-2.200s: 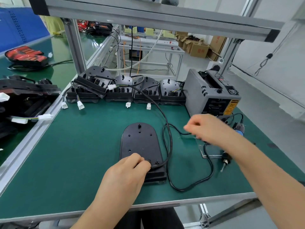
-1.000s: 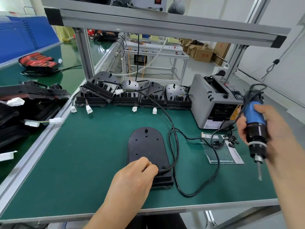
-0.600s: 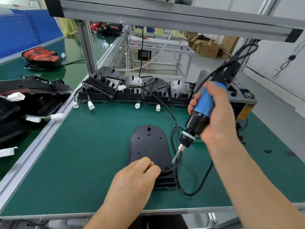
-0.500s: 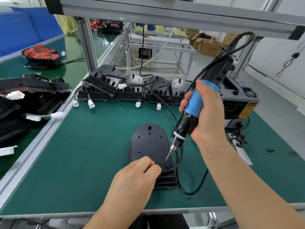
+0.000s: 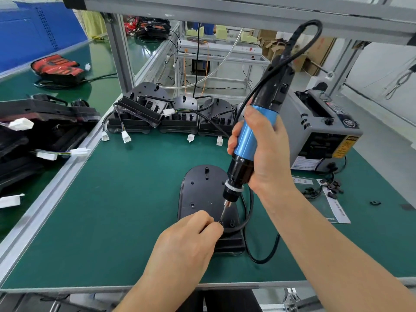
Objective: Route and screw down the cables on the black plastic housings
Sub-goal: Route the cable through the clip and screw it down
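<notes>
Right hand (image 5: pixel 265 154) grips the screwdriver (image 5: pixel 247 140), its bit on the near housing (image 5: pixel 202 194) where the left hand (image 5: pixel 186 239) pinches the cable (image 5: pixel 249 212). This screw seems not yet driven.

The left hand's (image 5: pixel 186 242) curled fingers are covering the spot where the screwdriver (image 5: pixel 247 140) bit is landing on the housing (image 5: pixel 202 190), so any screw there is hiding, and the cable (image 5: pixel 261 260) end is vanishing into that pinch. The right hand (image 5: pixel 267 158) is masking half the blue grip. Black parts (image 5: pixel 33 131) are running off the left edge, and the little black bits (image 5: pixel 333 185) are too small to name.
</notes>
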{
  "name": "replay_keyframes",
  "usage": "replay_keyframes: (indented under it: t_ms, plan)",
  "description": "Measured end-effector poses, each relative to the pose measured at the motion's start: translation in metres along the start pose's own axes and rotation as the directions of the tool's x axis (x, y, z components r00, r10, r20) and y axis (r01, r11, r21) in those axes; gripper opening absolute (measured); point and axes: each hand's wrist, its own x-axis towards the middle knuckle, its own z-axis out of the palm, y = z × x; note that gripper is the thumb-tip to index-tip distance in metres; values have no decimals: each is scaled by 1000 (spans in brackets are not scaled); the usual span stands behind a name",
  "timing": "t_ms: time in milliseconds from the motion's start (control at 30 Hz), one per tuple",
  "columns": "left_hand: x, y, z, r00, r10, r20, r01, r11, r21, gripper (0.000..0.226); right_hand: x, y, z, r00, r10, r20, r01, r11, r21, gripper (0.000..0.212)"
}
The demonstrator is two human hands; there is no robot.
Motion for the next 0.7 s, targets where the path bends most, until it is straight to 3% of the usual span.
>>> replay_keyframes:
  t_ms: [167, 300, 700]
  plan:
    - [0, 0, -1, 1000, 2, 1, -2, 1000, 4, 18, 0, 1, 4, 999, -2, 45, 3, 1000, -14, 16]
    - [0, 0, -1, 1000, -9, 11, 9, 1000, 5, 28, -1, 1, 7, 994, 12, 106, -9, 1000, -22, 17]
    - [-1, 0, 3, 1000, -20, -14, 20, 1000, 9, 30, -5, 4, 15, 979, -1, 203, 21, 995, -97, 11]
